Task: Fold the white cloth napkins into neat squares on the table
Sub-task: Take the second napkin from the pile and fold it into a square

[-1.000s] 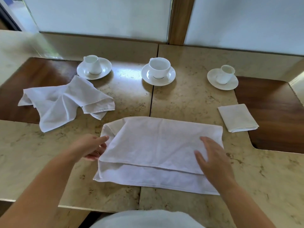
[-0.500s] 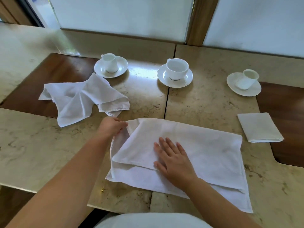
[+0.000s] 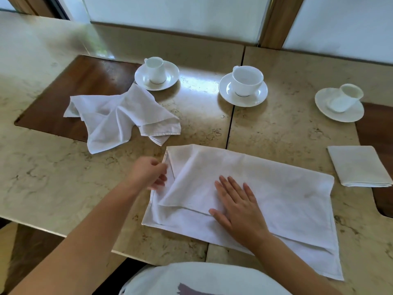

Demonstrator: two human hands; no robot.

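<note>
Right hand point(image 3: 238, 206) flat on half-folded napkin point(image 3: 276, 188); left hand point(image 3: 146, 173) pinches its edge; crumpled napkin point(image 3: 114, 118) beside.

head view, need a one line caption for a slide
Right hand flat on half-folded napkin, left hand at its left edge; crumpled napkin and folded square wait beside.

Both forearms are bare up to the frame's edge, with no sleeves, watch, rings or bracelets visible on the left hand point(image 3: 146, 174) or the right hand point(image 3: 238, 204). At the bottom edge, a white cloth garment point(image 3: 204, 277) covers the torso, printed with a small grey-purple marking point(image 3: 189, 289).
</note>
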